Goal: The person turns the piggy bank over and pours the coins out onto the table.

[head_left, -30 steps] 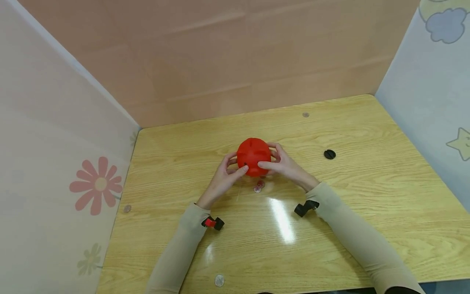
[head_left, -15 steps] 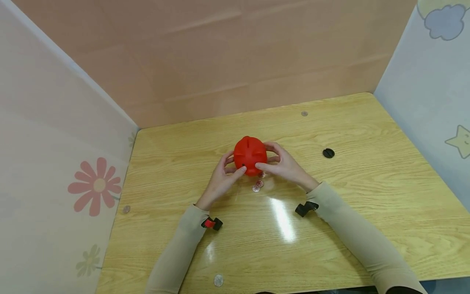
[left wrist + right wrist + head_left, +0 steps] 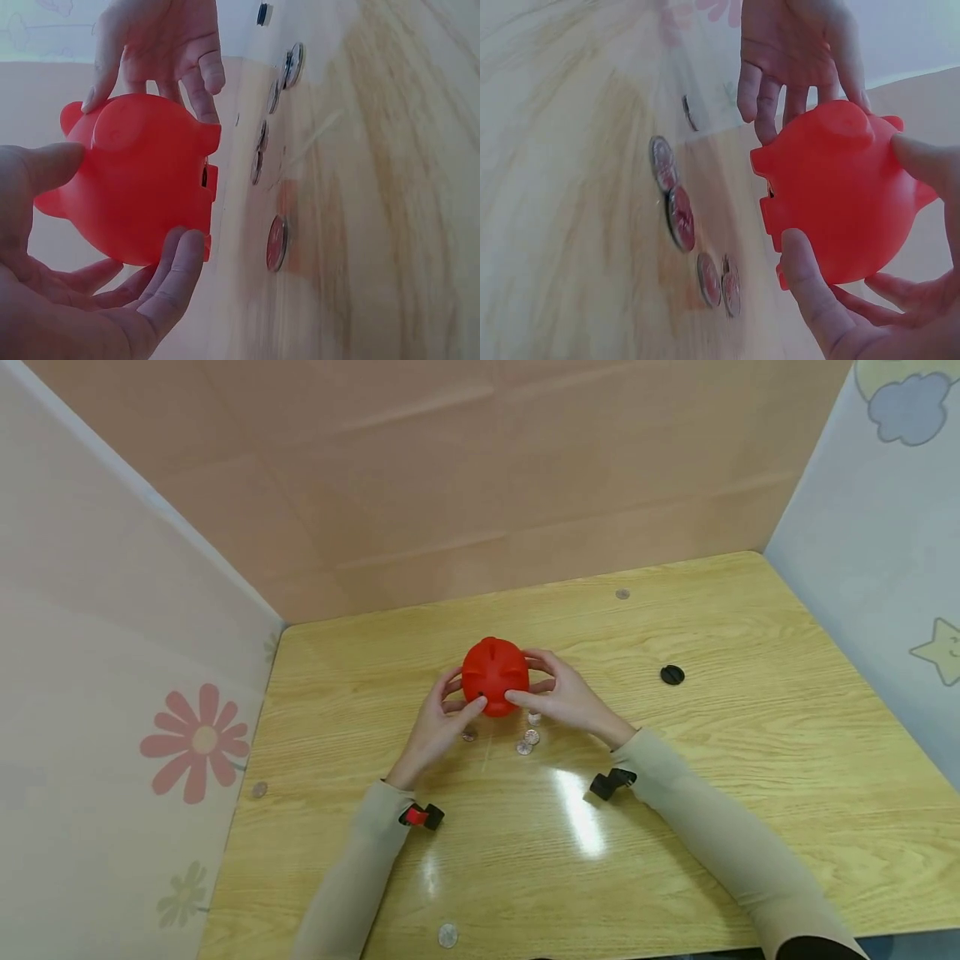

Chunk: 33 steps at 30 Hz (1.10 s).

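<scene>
A red piggy bank (image 3: 495, 675) is held above the table between both hands, its feet and underside facing down. My left hand (image 3: 442, 720) grips its left side, thumb on top and fingers curled below. From the right, my right hand (image 3: 562, 695) holds it the same way. Part of a dark hole shows among the feet in the left wrist view. Several coins (image 3: 532, 737) lie on the wood just in front of and below the bank; one coin (image 3: 277, 244) rests apart, nearer the left hand.
A round black slotted plug (image 3: 672, 674) lies right of the hands on the wooden table (image 3: 735, 793). Single coins lie near the back edge (image 3: 622, 594), the left edge (image 3: 259, 790) and the front edge (image 3: 447, 935). Walls stand behind and at both sides.
Both hands have shifted left with the piggy bank. More coins now show on the table: one near the right thumb and one by the left hand.
</scene>
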Tool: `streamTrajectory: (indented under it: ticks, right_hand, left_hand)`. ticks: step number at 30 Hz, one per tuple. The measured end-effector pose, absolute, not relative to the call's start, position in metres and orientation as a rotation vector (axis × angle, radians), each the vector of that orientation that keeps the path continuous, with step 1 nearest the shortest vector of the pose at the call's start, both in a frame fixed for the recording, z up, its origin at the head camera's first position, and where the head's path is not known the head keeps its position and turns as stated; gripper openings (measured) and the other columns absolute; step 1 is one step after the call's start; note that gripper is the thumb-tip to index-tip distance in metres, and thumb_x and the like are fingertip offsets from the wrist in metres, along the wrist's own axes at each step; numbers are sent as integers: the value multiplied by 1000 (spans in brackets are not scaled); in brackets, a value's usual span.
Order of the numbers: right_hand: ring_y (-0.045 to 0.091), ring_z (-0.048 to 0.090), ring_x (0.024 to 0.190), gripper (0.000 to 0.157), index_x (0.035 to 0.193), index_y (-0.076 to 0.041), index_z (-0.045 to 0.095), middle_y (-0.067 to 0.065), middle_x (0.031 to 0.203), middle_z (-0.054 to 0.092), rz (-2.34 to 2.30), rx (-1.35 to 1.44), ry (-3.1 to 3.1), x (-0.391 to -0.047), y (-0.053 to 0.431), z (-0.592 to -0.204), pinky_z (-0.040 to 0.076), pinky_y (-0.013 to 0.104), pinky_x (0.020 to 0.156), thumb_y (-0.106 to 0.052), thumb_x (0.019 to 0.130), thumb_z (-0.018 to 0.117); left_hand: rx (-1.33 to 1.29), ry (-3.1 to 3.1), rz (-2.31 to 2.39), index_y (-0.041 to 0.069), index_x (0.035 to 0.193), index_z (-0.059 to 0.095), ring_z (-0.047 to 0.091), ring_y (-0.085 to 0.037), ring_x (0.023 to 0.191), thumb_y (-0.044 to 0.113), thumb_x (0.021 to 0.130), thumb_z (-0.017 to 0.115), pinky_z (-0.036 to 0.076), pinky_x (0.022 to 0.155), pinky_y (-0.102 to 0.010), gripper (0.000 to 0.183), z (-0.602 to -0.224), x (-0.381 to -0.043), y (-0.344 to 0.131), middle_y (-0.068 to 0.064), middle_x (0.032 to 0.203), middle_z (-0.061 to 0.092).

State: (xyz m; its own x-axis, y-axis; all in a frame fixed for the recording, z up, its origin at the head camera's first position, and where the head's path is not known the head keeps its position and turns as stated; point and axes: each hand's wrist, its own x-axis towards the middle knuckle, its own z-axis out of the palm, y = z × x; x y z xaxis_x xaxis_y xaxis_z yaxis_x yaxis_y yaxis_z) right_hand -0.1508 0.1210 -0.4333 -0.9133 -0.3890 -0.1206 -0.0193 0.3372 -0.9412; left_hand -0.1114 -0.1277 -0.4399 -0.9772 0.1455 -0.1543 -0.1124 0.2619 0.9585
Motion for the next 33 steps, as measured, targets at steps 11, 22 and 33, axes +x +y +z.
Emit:
streamTrajectory:
  ticks: [11, 22, 33]
  right_hand:
    - [39, 71, 121, 85, 164, -14, 39, 12, 161, 50, -1613, -381, 2241, -160, 97, -426, 65, 47, 91, -37, 94, 81]
    - [42, 68, 129, 80, 164, -10, 37, 13, 167, 44, -1690, -420, 2182, -176, 68, -428, 65, 49, 93, -30, 99, 78]
    - [39, 67, 130, 81, 164, -8, 37, 13, 170, 41, -1655, -341, 2181, -191, 50, -427, 64, 52, 92, -34, 99, 78]
  left_hand:
    - [19, 2341, 1793, 17, 165, 36, 62, -41, 130, 33, 102, 74, 58, 104, -53, 75, -434, -115, -149, -16, 158, 51]
    - [-41, 2357, 1840, 14, 166, 33, 58, -43, 135, 32, 104, 71, 52, 112, -58, 75, -435, -130, -168, -17, 162, 47]
    - [-206, 2299, 1907, 12, 166, 28, 51, -35, 145, 42, 103, 71, 46, 121, -51, 82, -445, -144, -173, -12, 169, 40]
